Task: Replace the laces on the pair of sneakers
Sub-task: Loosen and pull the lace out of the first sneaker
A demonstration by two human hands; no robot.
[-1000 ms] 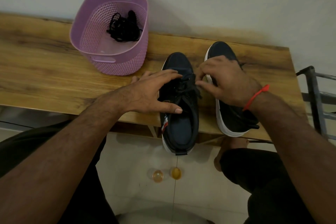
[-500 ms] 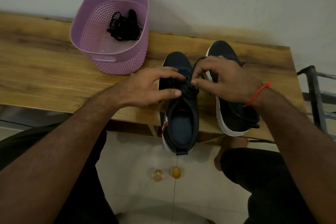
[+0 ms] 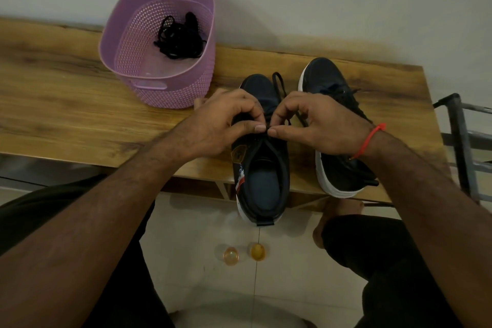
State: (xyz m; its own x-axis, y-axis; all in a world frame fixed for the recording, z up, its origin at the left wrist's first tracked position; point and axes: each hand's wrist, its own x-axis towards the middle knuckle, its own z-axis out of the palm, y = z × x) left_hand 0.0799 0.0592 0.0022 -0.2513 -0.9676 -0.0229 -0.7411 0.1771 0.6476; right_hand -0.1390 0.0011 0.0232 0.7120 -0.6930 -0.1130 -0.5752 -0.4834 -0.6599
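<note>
On the wooden table point(image 3: 80, 104), the left sneaker point(image 3: 262, 168) sits heel over the front edge, right sneaker point(image 3: 338, 125) beside it. Left hand point(image 3: 221, 125) and right hand point(image 3: 319, 125) each pinch its black lace point(image 3: 278, 82); probably best to loosen evenly. The side patch point(image 3: 238, 153) is unreadable.

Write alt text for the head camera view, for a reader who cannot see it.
A person's left hand and right hand pinch the black lace of the left sneaker, which overhangs the near edge of a wooden bench beside the right sneaker. A purple basket farther back holds a bundle of black laces.
</note>
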